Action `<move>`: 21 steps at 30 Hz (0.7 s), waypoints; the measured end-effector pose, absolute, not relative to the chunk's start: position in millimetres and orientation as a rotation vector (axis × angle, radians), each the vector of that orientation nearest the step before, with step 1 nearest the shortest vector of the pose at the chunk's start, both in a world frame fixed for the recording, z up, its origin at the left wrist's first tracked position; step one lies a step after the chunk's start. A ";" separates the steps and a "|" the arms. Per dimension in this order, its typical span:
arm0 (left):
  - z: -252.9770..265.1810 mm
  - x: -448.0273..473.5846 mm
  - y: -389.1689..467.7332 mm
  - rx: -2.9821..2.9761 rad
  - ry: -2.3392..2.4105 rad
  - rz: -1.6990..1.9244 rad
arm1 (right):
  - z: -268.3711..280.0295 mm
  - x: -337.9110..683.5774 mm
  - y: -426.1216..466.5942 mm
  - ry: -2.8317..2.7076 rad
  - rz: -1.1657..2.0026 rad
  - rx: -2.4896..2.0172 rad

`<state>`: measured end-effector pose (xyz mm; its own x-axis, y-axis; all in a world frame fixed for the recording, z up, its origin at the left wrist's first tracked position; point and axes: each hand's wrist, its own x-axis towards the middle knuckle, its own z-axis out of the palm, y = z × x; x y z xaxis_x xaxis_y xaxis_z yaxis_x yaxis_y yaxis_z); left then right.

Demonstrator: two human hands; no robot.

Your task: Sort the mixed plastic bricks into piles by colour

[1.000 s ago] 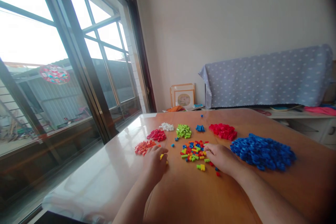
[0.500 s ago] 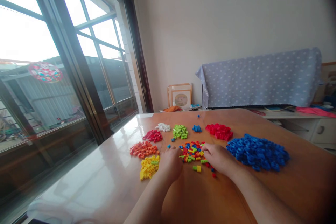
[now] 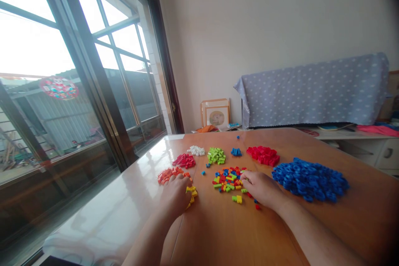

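My left hand (image 3: 176, 193) hangs over the near side of the orange brick pile (image 3: 170, 173) and covers much of the yellow brick pile (image 3: 192, 194). Its fingers curl downward; what they hold, if anything, is hidden. At the right edge of a mixed heap of small toy building bricks (image 3: 229, 179) is my right hand (image 3: 260, 186). Its thumb and forefinger are pinched together, with a small yellow-green bit showing at the tips. A lime and yellow pair of bricks (image 3: 237, 199) lies in front of the heap, and a red brick (image 3: 257, 207) sits below my right wrist.
Sorted piles stand farther back: dark red bricks (image 3: 184, 160), white bricks (image 3: 196, 150), lime bricks (image 3: 216, 156), blue pieces (image 3: 236, 152) and red bricks (image 3: 263, 155). A large blue pile (image 3: 310, 179) lies right of my right hand. Glass windows (image 3: 124, 66) line the left side.
My left hand has moved left from the mixed heap to above the orange and yellow piles. My right hand stays at the heap's edge. The view has shifted slightly.
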<state>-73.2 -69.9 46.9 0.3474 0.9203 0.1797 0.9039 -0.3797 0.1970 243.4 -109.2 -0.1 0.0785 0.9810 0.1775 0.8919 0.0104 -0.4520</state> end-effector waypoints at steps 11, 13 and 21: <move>42.1 -74.0 -65.6 2.573 1.723 0.410 | -3.7 243.8 -108.9 -1.852 0.261 -1.900; 43.9 -74.7 -62.3 2.587 1.687 0.507 | -3.6 242.7 -109.0 -1.852 0.265 -1.908; 41.6 -27.0 1.3 1.975 1.437 0.864 | 3.1 239.2 -111.0 -1.862 0.270 -1.877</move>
